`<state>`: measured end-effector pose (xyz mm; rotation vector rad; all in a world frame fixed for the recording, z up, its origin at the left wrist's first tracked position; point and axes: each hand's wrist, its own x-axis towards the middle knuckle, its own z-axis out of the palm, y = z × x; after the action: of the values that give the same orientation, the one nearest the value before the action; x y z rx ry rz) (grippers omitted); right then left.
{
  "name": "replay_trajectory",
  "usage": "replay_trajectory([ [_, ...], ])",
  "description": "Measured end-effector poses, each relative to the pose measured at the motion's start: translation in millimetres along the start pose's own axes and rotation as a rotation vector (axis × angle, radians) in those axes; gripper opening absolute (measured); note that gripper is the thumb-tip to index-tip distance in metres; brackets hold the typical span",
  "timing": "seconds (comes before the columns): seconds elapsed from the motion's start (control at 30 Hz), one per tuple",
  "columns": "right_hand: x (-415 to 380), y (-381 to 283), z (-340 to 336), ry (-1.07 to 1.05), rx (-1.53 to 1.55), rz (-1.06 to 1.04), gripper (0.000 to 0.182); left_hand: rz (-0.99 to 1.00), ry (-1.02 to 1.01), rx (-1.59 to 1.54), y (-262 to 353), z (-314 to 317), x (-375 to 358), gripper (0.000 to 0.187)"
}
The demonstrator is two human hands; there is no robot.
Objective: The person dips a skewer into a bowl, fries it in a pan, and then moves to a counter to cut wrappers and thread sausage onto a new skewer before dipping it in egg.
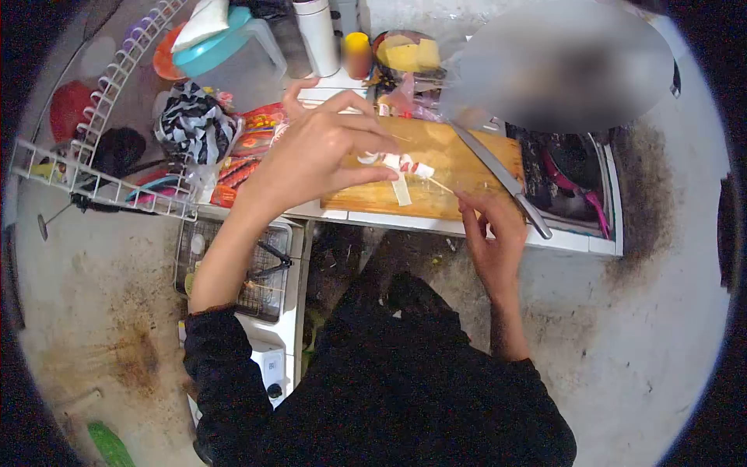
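My right hand (492, 233) pinches the bare end of a thin wooden skewer (441, 184) above the front of a wooden cutting board (490, 148). White and red food pieces (420, 169) are threaded along its other end. My left hand (334, 144) curls around the far end of these pieces, thumb below and index finger above. The exact contact is partly hidden by its fingers. A pale flat strip (402, 191) shows just below the pieces, over the board. A large knife (498, 171) lies across the board's right side, handle towards me.
Red food packets (233, 183) and a black-and-white plastic bag (194, 124) lie left of the board. Behind stand a white bottle (317, 39) and a yellow-lidded jar (357, 54). A stove (572, 183) is at right. A white wire rack (101, 109) juts out at left.
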<state>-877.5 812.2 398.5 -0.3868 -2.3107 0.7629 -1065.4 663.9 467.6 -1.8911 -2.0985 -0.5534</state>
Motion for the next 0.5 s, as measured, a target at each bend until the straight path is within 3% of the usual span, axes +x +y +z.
replay_trajectory([
  [0.17,1.6,5.0,6.8,-0.024,0.054,-0.153,0.017,-0.182,-0.090,-0.063,6.5,-7.3,-22.6,0.022],
  [0.33,5.8,10.1,15.4,-0.134,0.184,-0.255,0.016,-0.384,0.020,-0.162,26.7,0.6,-58.7,0.021],
  [0.43,-0.7,8.1,17.9,-0.273,0.294,-0.205,0.015,-0.543,0.031,-0.253,45.3,1.9,-81.6,0.019],
  [0.5,-3.8,3.4,21.3,-0.342,0.369,-0.199,0.014,-0.514,0.175,-0.290,54.8,6.1,-100.0,0.021],
])
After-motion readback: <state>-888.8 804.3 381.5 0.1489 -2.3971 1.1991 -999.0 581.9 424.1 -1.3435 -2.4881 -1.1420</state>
